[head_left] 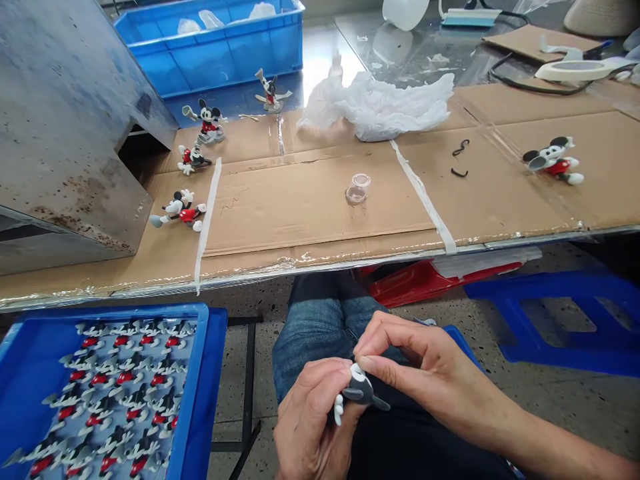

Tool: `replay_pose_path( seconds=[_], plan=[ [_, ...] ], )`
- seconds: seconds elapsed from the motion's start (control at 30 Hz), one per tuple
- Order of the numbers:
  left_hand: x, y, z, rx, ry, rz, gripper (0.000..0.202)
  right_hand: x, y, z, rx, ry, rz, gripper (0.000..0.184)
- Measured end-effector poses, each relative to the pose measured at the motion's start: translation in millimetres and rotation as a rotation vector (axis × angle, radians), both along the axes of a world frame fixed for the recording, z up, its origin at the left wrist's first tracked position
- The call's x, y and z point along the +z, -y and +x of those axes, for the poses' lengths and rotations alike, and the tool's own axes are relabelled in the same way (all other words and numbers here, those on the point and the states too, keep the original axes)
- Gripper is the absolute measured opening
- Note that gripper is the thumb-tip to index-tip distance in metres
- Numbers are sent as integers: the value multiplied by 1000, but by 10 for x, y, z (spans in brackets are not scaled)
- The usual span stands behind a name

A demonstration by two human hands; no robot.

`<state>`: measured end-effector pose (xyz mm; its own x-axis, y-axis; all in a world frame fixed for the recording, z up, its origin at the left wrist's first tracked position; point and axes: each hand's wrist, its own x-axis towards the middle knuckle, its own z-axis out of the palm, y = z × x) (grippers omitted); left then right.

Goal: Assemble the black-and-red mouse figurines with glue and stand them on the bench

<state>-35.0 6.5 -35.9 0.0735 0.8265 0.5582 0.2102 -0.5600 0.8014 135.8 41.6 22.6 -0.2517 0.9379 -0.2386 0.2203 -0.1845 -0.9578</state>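
cardboard-topped workbench (320,207) ahead and above, as i watch from afar. at lap level, left hand (307,417) curled closed around a mickey mouse figurine (361,390); right hand (430,373) half closed, its thumb and forefinger pinching the figurine's upper end, so handling of this piece is in progress. lower left: blue plastic tray (115,309) packed with matching figurines. bench centre: small clear plastic cup (357,189). upper left: three loose figurines (193,160). right: one more figurine (553,160).

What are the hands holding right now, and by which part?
A Mickey Mouse figurine. The left hand wraps its body; the right hand pinches its upper end between finger and thumb.
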Motion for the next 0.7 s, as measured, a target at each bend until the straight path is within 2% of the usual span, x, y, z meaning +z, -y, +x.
replay_pose_path(
  seconds=[0.37,0.53,0.7],
  plan=[
    [-7,6,10,19,-18,23,33,-54,60,13,-35,-39,-69,17],
    [-1,8,-37,-36,-20,-19,39,-32,63,50,-32,-71,-43,28],
    [2,10,-35,-18,-2,-26,39,-54,58,61,-109,-75,63,11]
  ],
)
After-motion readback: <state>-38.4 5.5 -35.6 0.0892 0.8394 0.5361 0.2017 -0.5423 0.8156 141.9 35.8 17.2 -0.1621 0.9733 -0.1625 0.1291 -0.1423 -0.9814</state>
